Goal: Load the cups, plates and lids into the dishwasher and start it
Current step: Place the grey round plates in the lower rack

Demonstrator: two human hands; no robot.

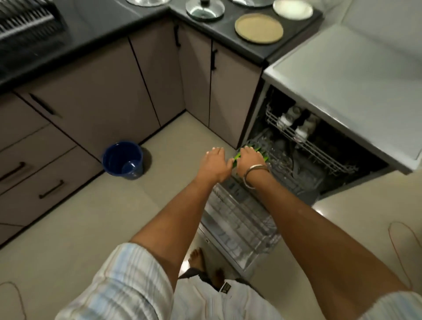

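The dishwasher (342,75) stands open at the right, with its lower rack (242,228) pulled out over the lowered door. My right hand (251,158) grips a green plate (236,157) standing on edge at the far end of that rack. My left hand (214,162) hovers just left of it, palm down and fingers extended, thumb near the green edge. White cups (302,130) sit in the upper rack (319,153). On the black counter lie a tan plate (259,27), a white plate (292,9) and a glass lid (204,10).
A blue bucket (123,160) stands on the floor at the left by the cabinets. The edges of steel dishes (148,1) show at the top of the counter. A dish drainer (27,20) is at the top left. My bare feet (198,260) are beside the door.
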